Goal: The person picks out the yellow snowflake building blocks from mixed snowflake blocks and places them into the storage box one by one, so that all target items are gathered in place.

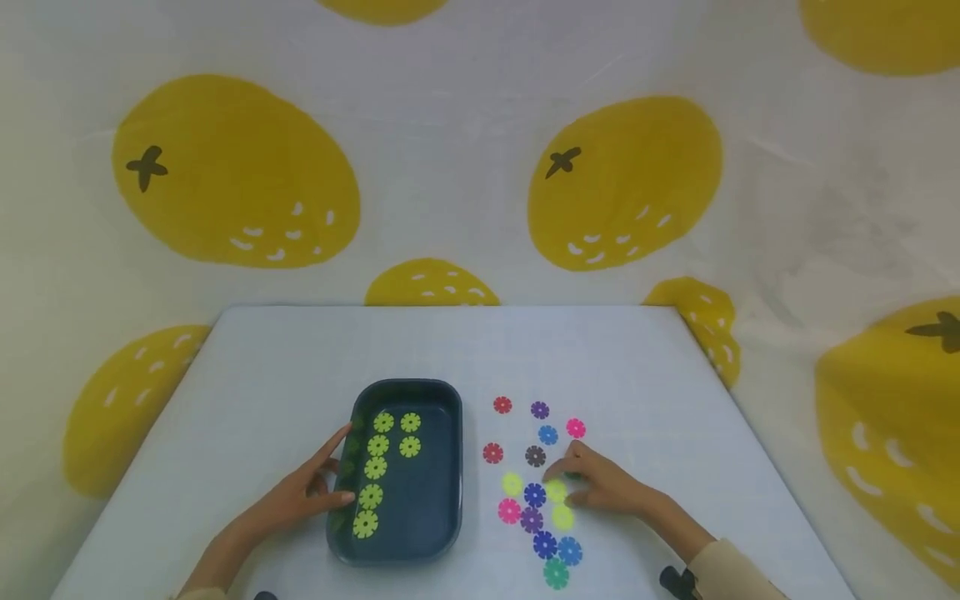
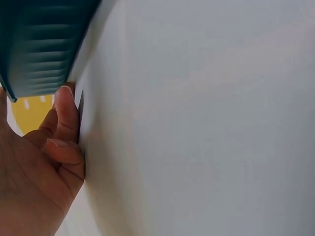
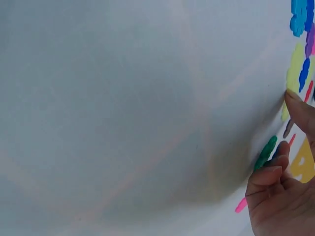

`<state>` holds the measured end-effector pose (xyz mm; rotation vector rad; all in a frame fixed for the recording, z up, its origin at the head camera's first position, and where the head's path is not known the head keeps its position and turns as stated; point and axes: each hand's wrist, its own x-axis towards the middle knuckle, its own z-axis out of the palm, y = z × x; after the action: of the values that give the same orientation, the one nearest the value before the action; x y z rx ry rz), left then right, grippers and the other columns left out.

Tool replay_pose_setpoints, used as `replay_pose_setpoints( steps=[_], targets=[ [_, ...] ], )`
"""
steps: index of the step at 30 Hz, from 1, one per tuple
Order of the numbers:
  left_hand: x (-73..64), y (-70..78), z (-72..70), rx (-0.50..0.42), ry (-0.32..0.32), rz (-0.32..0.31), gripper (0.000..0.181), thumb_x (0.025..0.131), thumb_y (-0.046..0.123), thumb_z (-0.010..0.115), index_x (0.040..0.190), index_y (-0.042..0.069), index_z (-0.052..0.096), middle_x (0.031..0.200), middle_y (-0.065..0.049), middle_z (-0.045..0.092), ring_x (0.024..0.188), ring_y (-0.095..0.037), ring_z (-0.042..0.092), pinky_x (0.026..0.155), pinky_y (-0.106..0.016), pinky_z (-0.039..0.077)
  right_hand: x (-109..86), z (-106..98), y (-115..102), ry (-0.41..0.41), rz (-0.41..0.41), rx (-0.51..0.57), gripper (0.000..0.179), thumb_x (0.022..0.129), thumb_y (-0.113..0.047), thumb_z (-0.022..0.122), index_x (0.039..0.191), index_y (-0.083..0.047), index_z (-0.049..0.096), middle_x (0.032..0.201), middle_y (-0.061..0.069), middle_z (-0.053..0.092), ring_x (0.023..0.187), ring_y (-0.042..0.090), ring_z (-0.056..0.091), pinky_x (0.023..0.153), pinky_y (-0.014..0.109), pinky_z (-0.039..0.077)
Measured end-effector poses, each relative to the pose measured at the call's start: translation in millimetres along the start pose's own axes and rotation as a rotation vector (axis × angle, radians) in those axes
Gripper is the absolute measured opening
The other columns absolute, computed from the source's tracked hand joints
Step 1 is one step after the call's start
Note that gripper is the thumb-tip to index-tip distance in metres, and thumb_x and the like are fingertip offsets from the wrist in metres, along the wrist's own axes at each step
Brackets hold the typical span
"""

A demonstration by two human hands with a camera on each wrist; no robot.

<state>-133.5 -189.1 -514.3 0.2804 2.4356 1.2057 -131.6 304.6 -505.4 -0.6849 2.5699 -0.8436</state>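
Observation:
A dark teal tray (image 1: 440, 517) holds several yellow-green notched discs (image 1: 365, 523), set in two columns towards its left side. My left hand (image 1: 303, 487) touches the tray's left rim with index finger and thumb spread apart; in the left wrist view its other fingers bend loosely below the ribbed tray wall (image 2: 44, 54). Right of the tray, my right hand (image 1: 603, 482) has index finger and thumb at opposite edges of a yellow disc (image 1: 556, 490), pinching it low at the table. Its other fingers curl close to a green disc (image 3: 266, 152), mostly hidden from the head view.
Loose discs surround the right hand: another yellow disc (image 1: 562, 517), a pink disc (image 1: 509, 511), a dark blue disc (image 1: 545, 545), a grey disc (image 1: 536, 456) and a red disc (image 1: 492, 452). All lie on a white table (image 1: 300, 358) before a fruit-patterned cloth (image 1: 450, 167).

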Motion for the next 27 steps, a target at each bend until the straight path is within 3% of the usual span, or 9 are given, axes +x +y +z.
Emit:
replay_pose_setpoints(
  steps=[11, 27],
  targets=[
    [-4.0, -0.8, -0.7, -0.007, 0.004, -0.031, 0.098, 0.088, 0.039, 0.075, 0.159, 0.038, 0.007, 0.127, -0.018, 0.051, 0.079, -0.013, 0.05, 0.067, -0.026, 0.044, 5.5, 2, -4, 0.009, 0.061, 0.016, 0.032, 0.082, -0.015, 0.078, 0.112, -0.025, 0.072, 0.095, -0.005, 0.047, 0.09, 0.008, 0.044, 0.08, 0.023, 0.042],
    [-1.4, 0.3, 0.2, -0.002, -0.004, -0.009, 0.098, 0.087, 0.039, 0.076, 0.159, 0.038, 0.009, 0.124, -0.016, 0.052, 0.077, -0.011, 0.05, 0.066, -0.026, 0.044, -2.4, 12, -3, 0.113, 0.139, 0.001, 0.028, 0.08, -0.018, 0.08, 0.104, -0.025, 0.068, 0.099, -0.01, 0.053, 0.094, 0.007, 0.052, 0.087, 0.027, 0.049]
  ],
)
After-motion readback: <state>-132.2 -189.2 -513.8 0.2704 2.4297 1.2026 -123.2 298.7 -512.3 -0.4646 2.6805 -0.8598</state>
